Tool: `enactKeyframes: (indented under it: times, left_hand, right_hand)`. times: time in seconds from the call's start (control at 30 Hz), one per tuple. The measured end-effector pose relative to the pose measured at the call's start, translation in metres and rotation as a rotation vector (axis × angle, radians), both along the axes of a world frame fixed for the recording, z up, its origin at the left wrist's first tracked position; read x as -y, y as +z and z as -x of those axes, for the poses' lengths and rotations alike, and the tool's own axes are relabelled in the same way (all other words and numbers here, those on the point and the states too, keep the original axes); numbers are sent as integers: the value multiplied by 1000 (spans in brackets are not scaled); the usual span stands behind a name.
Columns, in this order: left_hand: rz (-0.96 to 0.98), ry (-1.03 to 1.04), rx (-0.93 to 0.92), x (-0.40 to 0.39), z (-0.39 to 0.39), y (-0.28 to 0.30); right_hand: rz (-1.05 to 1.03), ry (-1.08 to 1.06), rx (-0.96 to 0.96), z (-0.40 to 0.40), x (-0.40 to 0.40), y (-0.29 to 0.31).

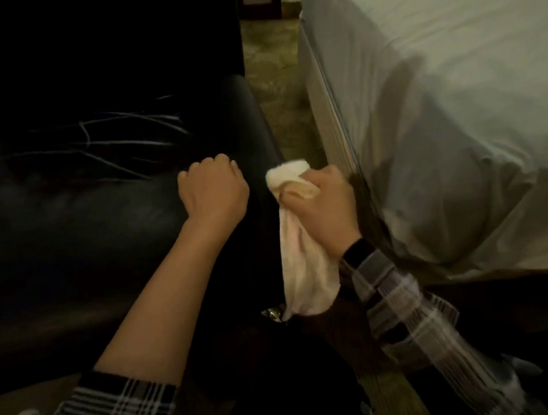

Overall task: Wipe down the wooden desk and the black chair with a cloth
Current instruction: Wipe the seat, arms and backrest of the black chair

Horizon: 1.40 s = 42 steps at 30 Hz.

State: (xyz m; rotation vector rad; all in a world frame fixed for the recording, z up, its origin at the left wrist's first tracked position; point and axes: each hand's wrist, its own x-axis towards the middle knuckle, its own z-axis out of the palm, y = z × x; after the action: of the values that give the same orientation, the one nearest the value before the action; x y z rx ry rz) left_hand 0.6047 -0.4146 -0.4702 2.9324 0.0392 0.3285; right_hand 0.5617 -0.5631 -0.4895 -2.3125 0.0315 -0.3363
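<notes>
— How far along is it?
— Mid-chair, I judge. The right hand [322, 208] grips the cloth [302, 266] against the chair [93, 208] side; the tail hangs below the grip.
— The left hand [213, 189]?
— A curled fist holding nothing, on the seat left of the grip.
— The counter?
— Out of view, so unknowable. Beyond, the dark chair back hides any wiped patches.

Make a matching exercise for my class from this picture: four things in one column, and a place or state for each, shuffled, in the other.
Things:
1. cloth
2. left hand
3. bed
4. watch

Places or states:
A. on the right wrist
B. fist resting on the black chair
C. gripped in the right hand, hanging down
D. right of the chair, covered by a pale sheet

Pairs: 1-C, 2-B, 3-D, 4-A
</notes>
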Motion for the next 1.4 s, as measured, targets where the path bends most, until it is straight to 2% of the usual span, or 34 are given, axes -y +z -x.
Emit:
enactKeyframes:
  times: [0.13, 0.2, 0.37, 0.47, 0.57, 0.67, 0.77, 0.83, 0.93, 1.03, 1.1, 1.27, 1.4]
  left_hand:
    - [-26, 9, 52, -3, -11, 0]
    - [-8, 0, 65, -7, -10, -6]
    - [-16, -45, -4, -15, -14, -4]
    - [-36, 4, -72, -14, -25, 2]
    - [-8, 51, 2, -17, -27, -3]
    - [15, 36, 39, -21, -22, -7]
    - [10, 17, 36, -22, -22, -7]
    - [24, 16, 29, -21, -24, -5]
    - [34, 26, 40, -20, -27, -6]
    - [39, 22, 52, -21, -26, -9]
    - [27, 7, 52, -24, -24, -10]
    - [-63, -80, 8, -27, -27, -5]
    - [-81, -96, -18, -24, -34, 1]
  right_hand:
    - [-21, 99, 41, 47, -4, -7]
    - [11, 101, 56, 27, -8, -4]
    - [-57, 6, -31, -39, -22, 6]
    - [7, 51, -31, -13, -19, 5]
    - [9, 146, -1, 16, -15, -4]
    - [1, 150, -15, -20, -19, -3]
    - [-189, 89, -63, -80, -22, 0]
    - [-224, 110, -94, -106, -16, -5]
    - [-146, 66, -75, -92, -15, -7]
    - [-97, 86, -92, -46, -12, -10]
    - [-86, 124, -82, -43, -12, -10]
    - [-260, 83, -96, -113, -26, -1]
    - [-289, 43, -113, -136, -27, 7]
